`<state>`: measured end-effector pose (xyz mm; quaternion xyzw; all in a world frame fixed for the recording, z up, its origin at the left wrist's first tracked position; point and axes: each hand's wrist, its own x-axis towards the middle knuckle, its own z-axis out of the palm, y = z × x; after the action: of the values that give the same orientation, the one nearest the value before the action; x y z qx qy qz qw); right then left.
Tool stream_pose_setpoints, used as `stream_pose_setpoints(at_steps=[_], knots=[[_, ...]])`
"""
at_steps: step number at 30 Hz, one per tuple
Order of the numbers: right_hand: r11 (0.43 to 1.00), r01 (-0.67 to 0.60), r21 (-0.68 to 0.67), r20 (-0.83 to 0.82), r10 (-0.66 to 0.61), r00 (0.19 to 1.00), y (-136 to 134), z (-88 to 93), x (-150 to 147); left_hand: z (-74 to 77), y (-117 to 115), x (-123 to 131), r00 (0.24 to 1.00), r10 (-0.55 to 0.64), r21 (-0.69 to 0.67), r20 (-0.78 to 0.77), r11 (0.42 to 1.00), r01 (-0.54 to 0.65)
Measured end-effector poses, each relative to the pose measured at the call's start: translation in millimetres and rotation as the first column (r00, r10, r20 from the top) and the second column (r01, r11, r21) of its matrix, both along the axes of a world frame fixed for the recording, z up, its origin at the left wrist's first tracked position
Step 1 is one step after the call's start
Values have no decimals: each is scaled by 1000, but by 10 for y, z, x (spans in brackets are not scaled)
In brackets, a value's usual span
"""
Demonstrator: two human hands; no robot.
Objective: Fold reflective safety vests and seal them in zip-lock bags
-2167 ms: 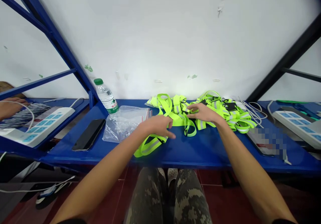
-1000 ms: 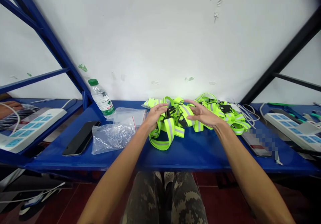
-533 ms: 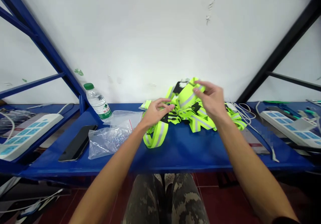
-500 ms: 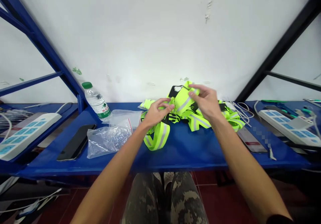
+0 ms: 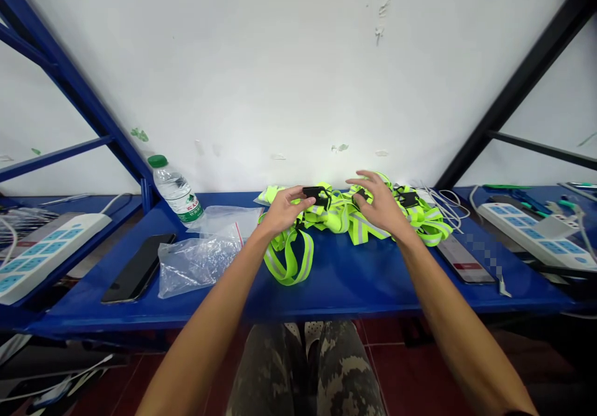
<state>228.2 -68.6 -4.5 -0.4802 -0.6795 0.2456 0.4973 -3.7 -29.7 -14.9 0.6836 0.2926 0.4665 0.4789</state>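
A heap of fluorescent yellow reflective straps with silver stripes and black fittings lies across the back of the blue table. My left hand pinches a black plastic buckle between thumb and fingers at the heap's left part. One strap loop hangs toward me below that hand. Over the heap's middle, my right hand has its fingers spread, close to the straps and holding nothing. Another black fitting shows in the straps to its right.
Left on the blue table are a water bottle, clear plastic bags and a dark phone. Another phone and white cables lie right. Power strips stand at both sides, and a wall is behind.
My right hand has let go of the raised strap, which now lies in the heap, and its fingers have spread. My left hand now holds the black buckle up in view.
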Motion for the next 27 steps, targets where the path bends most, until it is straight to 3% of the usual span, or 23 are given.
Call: stream_pose_setpoints(at_steps=[2, 5, 8, 12, 16, 19, 22, 24, 27], knots=[[993, -117, 15, 10, 117, 993, -20, 78, -62, 61, -11, -14, 992, -112, 7, -52, 994, 112], [952, -298, -74, 60, 303, 951, -45, 176, -208, 93, -21, -23, 983, -164, 26, -78, 986, 166], [970, -241, -28, 98, 243, 965, -52, 212, -296, 48, -22, -39, 983, -117, -4, -140, 993, 118], [984, -176, -10, -36, 176, 984, -30, 200, -280, -29, -63, -22, 979, 5, -4, -204, 1000, -6], [996, -85, 34, -210, 90, 973, 14, 167, -268, -42, -117, 107, 986, -31, 22, -166, 999, 35], [990, 39, 137, -217, -8, 976, 9, 164, -286, -16, -126, 205, 985, -16, 36, -170, 999, 23], [977, 111, 181, -202, -74, 977, -36, 193, -280, 30, -124, 245, 977, 35, 134, -210, 991, -7], [986, 90, 142, -173, -65, 983, -68, 217, -251, 55, -125, 250, 954, 157, 222, -256, 970, -100], [998, -54, 14, 25, 53, 998, -95, 242, -191, 51, -129, 250, 907, 337, 309, -252, 916, -255]])
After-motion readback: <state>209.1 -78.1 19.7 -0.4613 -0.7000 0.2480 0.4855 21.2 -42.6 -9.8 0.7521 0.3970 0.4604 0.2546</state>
